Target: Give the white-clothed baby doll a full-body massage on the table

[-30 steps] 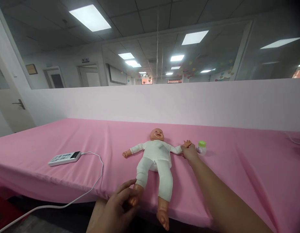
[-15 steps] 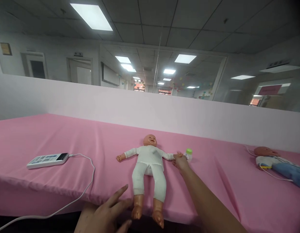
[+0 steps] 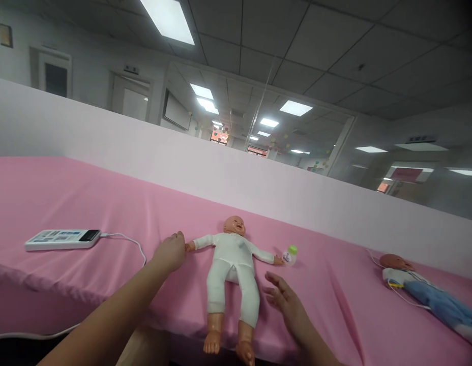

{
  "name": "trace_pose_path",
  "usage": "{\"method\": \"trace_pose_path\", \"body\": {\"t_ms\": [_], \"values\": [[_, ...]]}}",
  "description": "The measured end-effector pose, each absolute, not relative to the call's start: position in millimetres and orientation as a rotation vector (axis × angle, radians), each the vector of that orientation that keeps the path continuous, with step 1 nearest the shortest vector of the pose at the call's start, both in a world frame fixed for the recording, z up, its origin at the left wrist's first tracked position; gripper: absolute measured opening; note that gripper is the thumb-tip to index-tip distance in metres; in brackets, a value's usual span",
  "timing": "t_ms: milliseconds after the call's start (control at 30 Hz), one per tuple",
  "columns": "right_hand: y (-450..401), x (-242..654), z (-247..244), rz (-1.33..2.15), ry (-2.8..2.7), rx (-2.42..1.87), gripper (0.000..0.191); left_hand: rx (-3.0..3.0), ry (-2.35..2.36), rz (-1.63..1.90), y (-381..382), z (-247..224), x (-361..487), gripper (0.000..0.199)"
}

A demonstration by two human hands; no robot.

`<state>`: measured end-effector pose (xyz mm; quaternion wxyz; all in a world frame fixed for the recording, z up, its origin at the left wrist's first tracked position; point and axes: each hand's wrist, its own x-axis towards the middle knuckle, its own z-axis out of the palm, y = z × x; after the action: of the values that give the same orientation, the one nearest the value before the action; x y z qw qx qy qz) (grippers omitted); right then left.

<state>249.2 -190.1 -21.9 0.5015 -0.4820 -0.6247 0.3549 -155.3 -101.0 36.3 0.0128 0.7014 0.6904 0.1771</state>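
Observation:
A baby doll in white clothes (image 3: 233, 252) lies on its back on the pink cover, arms spread and feet at the near edge. My left hand (image 3: 172, 250) is closed at the doll's hand on the left side of the view, its fingers wrapped by that small hand. My right hand (image 3: 284, 300) hovers beside the doll's leg with its fingers apart, holding nothing. Close to the doll's other hand stands a small clear bottle with a green cap (image 3: 290, 255).
A white device with a dark screen (image 3: 62, 240) lies at left, its white cable running over the near edge. A second doll in blue and white (image 3: 430, 292) lies at far right with thin tubing. Behind the pink cover (image 3: 117, 190) rises a white partition (image 3: 220, 170).
My left hand has moved up from the near edge to the doll's hand. My right hand has let go of the doll's other hand and drawn back. The view has tilted.

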Motion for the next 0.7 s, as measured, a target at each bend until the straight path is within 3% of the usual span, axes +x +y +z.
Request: {"method": "trace_pose_path", "body": {"t_ms": [100,233,300,500,633,700], "values": [[-233,240,-36,0.717,-1.822,-1.031,0.070,2.115,2.099,0.369,-80,35,-160,0.025],[-256,225,-60,0.393,-2.119,-1.171,0.108,2.152,2.061,0.335,-63,32,-158,0.015],[-256,219,-74,0.285,-2.144,-1.306,0.116,2.110,2.053,0.432,-60,34,-154,0.017],[-252,215,-88,0.131,-2.045,-1.261,0.102,1.990,1.982,0.583,-56,53,-136,0.035],[-258,218,-79,0.154,-1.882,-1.241,0.082,2.093,2.017,0.359,-51,52,-131,0.020],[-262,221,-76,0.210,-1.814,-1.238,0.073,2.089,2.070,0.318,-47,46,-135,0.022]]}}
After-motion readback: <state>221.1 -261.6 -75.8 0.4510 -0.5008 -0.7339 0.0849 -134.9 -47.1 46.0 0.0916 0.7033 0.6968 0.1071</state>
